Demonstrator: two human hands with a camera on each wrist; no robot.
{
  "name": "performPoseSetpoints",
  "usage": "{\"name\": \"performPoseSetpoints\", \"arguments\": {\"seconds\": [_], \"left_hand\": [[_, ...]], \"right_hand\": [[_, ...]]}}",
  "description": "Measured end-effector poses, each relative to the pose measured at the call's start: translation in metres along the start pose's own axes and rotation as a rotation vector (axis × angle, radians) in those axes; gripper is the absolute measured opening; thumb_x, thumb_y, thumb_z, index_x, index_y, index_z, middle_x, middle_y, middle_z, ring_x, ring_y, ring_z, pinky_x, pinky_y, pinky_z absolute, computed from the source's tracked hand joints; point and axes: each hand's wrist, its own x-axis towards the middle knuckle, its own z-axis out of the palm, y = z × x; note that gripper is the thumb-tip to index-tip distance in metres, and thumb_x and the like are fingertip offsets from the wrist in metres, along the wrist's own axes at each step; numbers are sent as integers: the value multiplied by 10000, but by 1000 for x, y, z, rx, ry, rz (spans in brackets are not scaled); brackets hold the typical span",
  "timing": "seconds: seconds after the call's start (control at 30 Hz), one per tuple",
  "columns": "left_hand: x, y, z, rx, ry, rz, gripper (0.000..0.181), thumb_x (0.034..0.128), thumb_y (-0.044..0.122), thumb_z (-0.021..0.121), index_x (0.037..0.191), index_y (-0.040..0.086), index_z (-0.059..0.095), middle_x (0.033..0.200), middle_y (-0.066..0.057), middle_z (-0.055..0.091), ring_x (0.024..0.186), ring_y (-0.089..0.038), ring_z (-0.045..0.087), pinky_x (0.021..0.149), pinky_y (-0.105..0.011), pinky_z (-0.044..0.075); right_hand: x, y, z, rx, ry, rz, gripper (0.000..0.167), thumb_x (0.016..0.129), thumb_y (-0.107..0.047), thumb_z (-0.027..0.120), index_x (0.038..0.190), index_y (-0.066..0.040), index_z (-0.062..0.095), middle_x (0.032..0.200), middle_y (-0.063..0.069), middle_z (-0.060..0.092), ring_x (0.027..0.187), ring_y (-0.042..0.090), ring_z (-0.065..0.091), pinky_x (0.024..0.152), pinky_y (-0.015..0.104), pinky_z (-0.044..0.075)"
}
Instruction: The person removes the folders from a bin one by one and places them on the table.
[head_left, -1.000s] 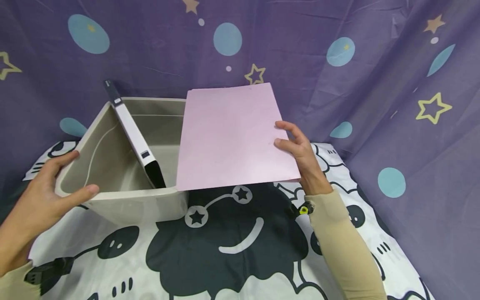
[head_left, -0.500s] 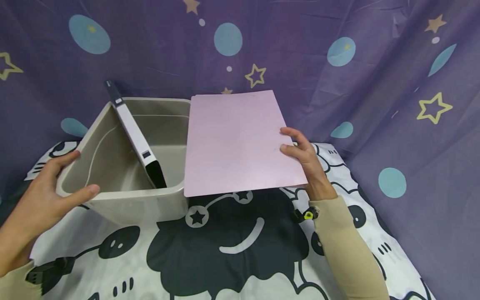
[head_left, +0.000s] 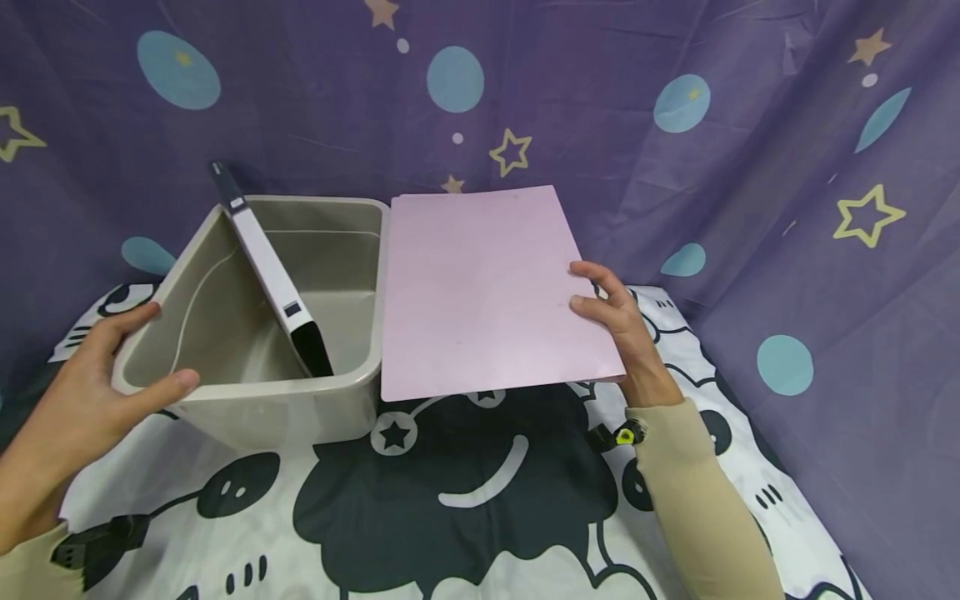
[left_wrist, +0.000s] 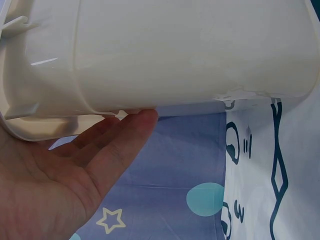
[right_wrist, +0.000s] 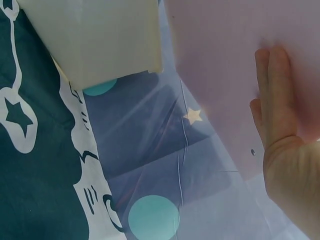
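A light grey bin (head_left: 277, 412) stands at the left of the head view, its opening facing up. My left hand (head_left: 93, 392) grips its near left corner, thumb on the rim; in the left wrist view that hand's fingers (left_wrist: 125, 150) lie against the outer wall below the rim. My right hand (head_left: 626, 329) holds a flat pink folder (head_left: 495, 292) by its right edge, just right of the bin. From the right wrist view, fingers (right_wrist: 280, 95) of the right hand lie straight along the pink surface (right_wrist: 215, 45). Whether the folder touches the bin, I cannot tell.
A white and black narrow object (head_left: 270, 271) leans diagonally in the bin, its dark upper end above the back left corner. Beneath lies a white and black patterned cloth (head_left: 480, 483); a purple curtain (head_left: 585, 100) hangs behind.
The folder has moved right and slightly down with my right hand, uncovering the bin's right rim. My left hand and the bin have stayed where they were.
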Motion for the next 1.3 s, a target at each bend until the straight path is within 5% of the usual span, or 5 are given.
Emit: {"name": "performPoseSetpoints", "arguments": {"seconds": [0.77, 1.3], "left_hand": [[-2, 4, 0, 0, 5, 3, 977, 831, 215, 743, 1534, 53, 84, 1446, -363, 206, 1069, -580, 345, 724, -759, 332], [-1, 2, -1, -4, 6, -1, 978, 833, 213, 739, 1536, 60, 76, 1486, -334, 167, 1095, -578, 327, 729, -766, 324]], "right_hand": [[-7, 8, -12, 28, -45, -5, 391, 959, 31, 453, 1285, -174, 519, 938, 59, 669, 746, 167, 677, 588, 284, 545], [-7, 14, -11, 31, -57, 5, 398, 948, 41, 472, 1290, -158, 520, 946, 68, 680, 748, 184, 685, 583, 302, 550]]}}
